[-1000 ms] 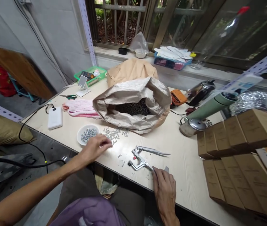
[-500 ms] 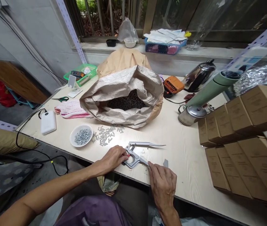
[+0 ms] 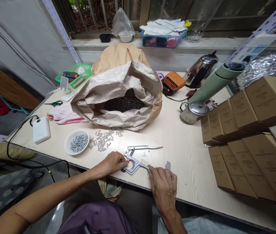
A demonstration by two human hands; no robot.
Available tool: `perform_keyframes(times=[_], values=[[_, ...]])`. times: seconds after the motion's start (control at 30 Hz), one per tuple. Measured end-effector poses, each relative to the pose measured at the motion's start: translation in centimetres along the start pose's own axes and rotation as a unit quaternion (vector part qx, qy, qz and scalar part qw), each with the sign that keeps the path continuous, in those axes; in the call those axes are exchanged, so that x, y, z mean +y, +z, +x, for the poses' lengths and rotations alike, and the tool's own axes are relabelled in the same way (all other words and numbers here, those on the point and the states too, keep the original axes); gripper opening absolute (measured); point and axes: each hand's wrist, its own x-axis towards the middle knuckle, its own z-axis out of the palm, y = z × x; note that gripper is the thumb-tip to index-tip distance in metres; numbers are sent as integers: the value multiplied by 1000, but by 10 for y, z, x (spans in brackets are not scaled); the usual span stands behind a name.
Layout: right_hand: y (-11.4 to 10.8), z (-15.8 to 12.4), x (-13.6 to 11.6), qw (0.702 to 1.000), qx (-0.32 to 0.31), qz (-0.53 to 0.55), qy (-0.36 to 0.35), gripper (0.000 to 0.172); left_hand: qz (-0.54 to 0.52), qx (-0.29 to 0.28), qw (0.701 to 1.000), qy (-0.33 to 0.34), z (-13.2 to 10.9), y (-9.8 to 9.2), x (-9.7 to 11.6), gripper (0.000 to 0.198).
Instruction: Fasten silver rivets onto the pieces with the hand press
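Note:
Grey metal snap-fastener pliers (image 3: 135,164) lie on the table near its front edge, handles spread apart and a small spring between them. My right hand (image 3: 163,182) is closed around the end of the lower handle. At the jaw end my left hand (image 3: 115,163) is closed in a pinch beside a small red part; what its fingertips hold is hidden. A white bowl (image 3: 70,151) full of small silver metal pieces stands to the left. More loose silver pieces (image 3: 102,139) lie scattered beside the bowl.
Behind the pliers a big open sack (image 3: 118,122) holds many small dark metal pieces. Stacked cardboard boxes (image 3: 257,169) line the right side. A lidded metal cup (image 3: 194,112), a green thermos (image 3: 213,83) and an orange battery (image 3: 174,81) stand farther back. A white power bank (image 3: 41,130) sits at left.
The whole view has shifted, so the things on the table appear a little farther left and mostly higher. Both hands keep their places at the pliers.

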Motion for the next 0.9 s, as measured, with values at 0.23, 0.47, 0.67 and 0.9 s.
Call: perform_keyframes(times=[0.23, 0.47, 0.67, 0.9], values=[[-1, 1, 1, 1000, -21, -12, -13, 18, -73, -55, 995, -30, -2, -5, 2, 19], [-1, -1, -1, 1000, -23, -5, -11, 19, -162, -107, 979, -67, 2, -3, -6, 20], [1, -1, 1, 1000, -21, 7, -15, 20, -172, -103, 978, -63, 3, -1, -11, 23], [-2, 0, 10, 997, -65, 10, -46, 22, -189, -116, 971, -90, 4, -5, -3, 21]])
